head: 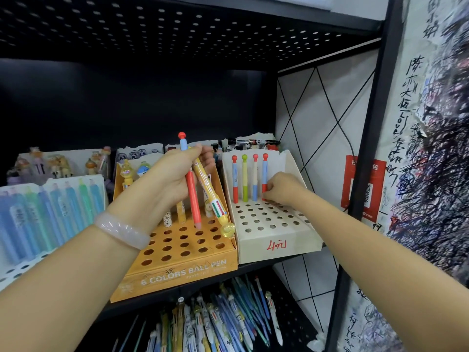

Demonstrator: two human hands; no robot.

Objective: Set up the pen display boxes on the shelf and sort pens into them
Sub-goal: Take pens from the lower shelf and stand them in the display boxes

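The right hand (278,186) pinches a pen (264,174) into the white box (276,245), the left hand (175,174) holds two pens (193,196), probably next.

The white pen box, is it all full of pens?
No, the white pen box has just four pens standing in its back row, and the holes in front are empty.

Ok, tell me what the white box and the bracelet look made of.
White display box: matte cardboard by the look, with torn, ragged top edges and handwritten red marking. Bracelet on the left wrist: pale, translucent and glossy, probably jade-like stone or glass; resin is possible.
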